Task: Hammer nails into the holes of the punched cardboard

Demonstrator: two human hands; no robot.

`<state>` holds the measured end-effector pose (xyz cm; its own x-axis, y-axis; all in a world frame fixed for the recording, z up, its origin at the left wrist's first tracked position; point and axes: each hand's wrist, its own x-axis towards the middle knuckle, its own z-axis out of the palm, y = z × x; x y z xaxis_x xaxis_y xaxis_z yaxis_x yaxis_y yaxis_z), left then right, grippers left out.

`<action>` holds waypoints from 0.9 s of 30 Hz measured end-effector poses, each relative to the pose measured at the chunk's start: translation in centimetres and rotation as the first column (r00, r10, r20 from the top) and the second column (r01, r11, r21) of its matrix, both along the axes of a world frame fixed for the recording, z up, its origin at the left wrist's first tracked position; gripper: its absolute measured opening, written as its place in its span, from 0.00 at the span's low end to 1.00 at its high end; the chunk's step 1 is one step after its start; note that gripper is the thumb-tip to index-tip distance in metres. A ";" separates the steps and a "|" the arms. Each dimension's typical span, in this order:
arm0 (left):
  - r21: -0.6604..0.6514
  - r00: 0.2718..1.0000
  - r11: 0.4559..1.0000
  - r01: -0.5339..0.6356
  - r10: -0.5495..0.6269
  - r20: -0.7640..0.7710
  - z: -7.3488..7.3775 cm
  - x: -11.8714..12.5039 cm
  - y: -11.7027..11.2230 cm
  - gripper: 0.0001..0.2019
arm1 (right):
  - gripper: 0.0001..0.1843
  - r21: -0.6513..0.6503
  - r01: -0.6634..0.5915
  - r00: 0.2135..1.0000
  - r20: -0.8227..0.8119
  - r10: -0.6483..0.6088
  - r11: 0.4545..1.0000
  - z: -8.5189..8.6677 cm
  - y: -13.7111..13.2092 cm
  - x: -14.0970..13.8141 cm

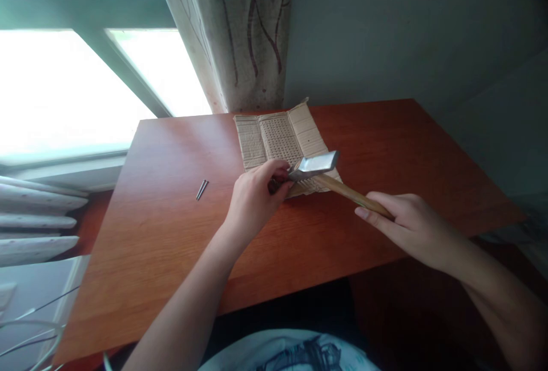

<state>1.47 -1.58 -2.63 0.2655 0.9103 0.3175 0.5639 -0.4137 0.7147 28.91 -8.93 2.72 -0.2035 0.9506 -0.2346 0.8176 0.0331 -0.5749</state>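
Note:
My right hand (398, 220) is wrapped round the wooden handle of a hammer (319, 164). Its metal head is over the near part of a flattened cardboard piece (310, 131), with the narrow end close to the fingertips of my left hand (259, 188). The fingers of my left hand are closed in a pinch above the cardboard's near edge. What they hold is hidden behind the fingers and the hammer head. Rows of small holes mark the cardboard's middle panel. Two or so nails (202, 189) lie side by side on the table, left of my left hand.
The reddish-brown wooden table (171, 268) reaches to the wall (385, 28) at the back. A patterned curtain (257, 34) hangs behind the cardboard, beside a bright window (64, 91). Cables (38, 331) run at the lower left, off the table.

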 end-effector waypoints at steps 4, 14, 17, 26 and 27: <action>-0.007 0.999 1.000 0.014 -0.013 0.030 -0.1 0.0 0.0 0.12 | 0.24 0.082 0.096 0.993 -0.076 -0.090 0.992 0.1 -0.1 0.7; -0.013 0.993 0.998 0.064 -0.063 0.098 0.6 -0.5 0.0 0.09 | 0.30 0.228 0.519 0.601 -0.783 -0.161 0.824 -3.6 3.8 -1.1; -0.016 0.969 1.000 0.018 -0.013 0.246 1.1 -1.0 0.1 0.06 | 0.33 0.268 0.578 0.559 -0.818 -0.135 0.771 -4.6 5.7 -2.0; -0.019 0.895 0.973 -0.229 0.219 0.388 0.4 -3.7 1.5 0.09 | 0.33 0.278 0.648 0.523 -0.839 -0.149 0.709 -7.1 8.0 -2.8; -0.021 0.899 0.972 -0.234 0.224 0.376 0.3 -3.9 1.6 0.09 | 0.33 0.285 0.647 0.538 -0.828 -0.158 0.707 -7.2 8.0 -2.8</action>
